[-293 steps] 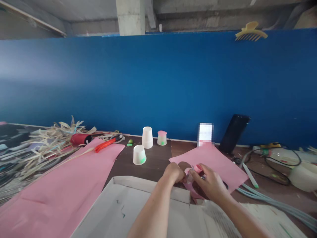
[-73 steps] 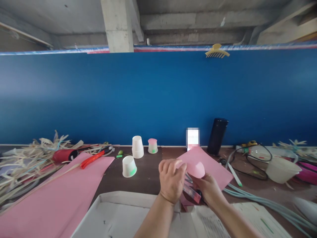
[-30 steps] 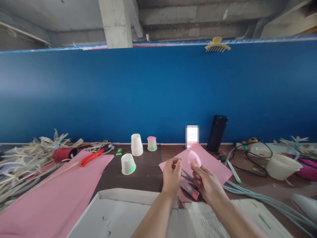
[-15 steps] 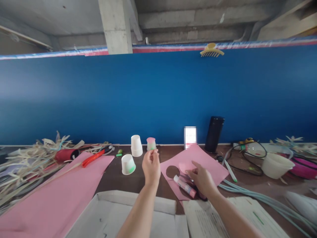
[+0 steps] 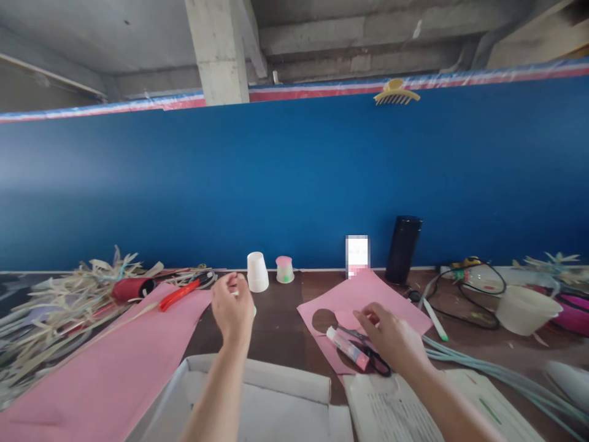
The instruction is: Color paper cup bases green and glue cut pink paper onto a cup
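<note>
My left hand [image 5: 232, 310] reaches forward over the dark table and closes round a small upturned white cup [image 5: 236, 293] with a green mark; the hand hides nearly all of the cup. My right hand [image 5: 391, 337] rests on a pink paper sheet [image 5: 396, 301] that has a round hole cut in it. Its fingers are bent, with thumb and forefinger pinched together at the sheet; what they pinch is unclear. A pink glue stick [image 5: 347, 348] and black-handled scissors [image 5: 376, 361] lie just left of that hand.
Stacked white cups [image 5: 257, 272] and a pink-topped cup [image 5: 284, 270] stand by the blue wall. A large pink sheet [image 5: 115, 362], red-handled cutters [image 5: 179, 294] and straw [image 5: 55, 307] lie left. An open box [image 5: 276, 380], black flask [image 5: 403, 248], white bowl [image 5: 522, 310] and hoses [image 5: 483, 368] surround me.
My left hand left the right hand, swung left and came down on the white cup. My right hand lowered the pink paper circle to the pink sheet beside the glue stick.
</note>
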Demonstrator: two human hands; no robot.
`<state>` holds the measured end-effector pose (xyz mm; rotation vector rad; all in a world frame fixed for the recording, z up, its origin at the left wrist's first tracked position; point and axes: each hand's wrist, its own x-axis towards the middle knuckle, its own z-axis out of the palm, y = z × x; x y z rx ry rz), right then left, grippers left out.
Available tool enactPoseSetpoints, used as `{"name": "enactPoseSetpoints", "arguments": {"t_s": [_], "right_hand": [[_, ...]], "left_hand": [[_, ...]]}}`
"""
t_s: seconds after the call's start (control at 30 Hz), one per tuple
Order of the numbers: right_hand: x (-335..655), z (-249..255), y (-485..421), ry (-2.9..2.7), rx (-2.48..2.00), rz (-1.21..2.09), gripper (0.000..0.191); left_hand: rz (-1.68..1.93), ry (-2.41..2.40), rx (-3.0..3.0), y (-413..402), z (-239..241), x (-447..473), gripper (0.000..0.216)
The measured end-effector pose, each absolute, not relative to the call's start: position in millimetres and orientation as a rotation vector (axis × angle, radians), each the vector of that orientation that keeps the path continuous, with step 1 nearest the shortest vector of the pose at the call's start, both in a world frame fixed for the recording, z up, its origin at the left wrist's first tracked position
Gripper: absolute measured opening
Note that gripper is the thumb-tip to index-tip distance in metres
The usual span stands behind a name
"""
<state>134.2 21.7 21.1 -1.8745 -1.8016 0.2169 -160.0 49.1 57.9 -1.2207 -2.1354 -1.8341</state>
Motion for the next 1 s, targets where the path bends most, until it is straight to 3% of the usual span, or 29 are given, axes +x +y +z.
{"name": "enactPoseSetpoints", "arguments": {"t_s": [0.17, 0.37, 0.63, 0.87, 1.0], "right_hand": [[132, 35, 6, -1.994, -1.873, 0.191, 0.045], [124, 31, -5, -2.2, -1.827, 0.239, 0.034], [120, 19, -4, -2.213, -1.834, 0.217, 0.038], [118, 17, -3, -2.217, -1.821, 0.249, 0.02], [118, 17, -1, -2.177, -1.793, 0.247, 0.018]], "left_hand": [[-1.66, -2.162, -1.114, 50, 16, -182, 0.062], [-1.28, -2.399, -1.279, 54, -3, -176, 0.095], [-1.177, -2.584, -1.328, 62, -10, -184, 0.087], [-1.114, -2.651, -1.352, 63, -8, -183, 0.071], [-1.062, -2.676, -1.366, 64, -9, -186, 0.063]]}}
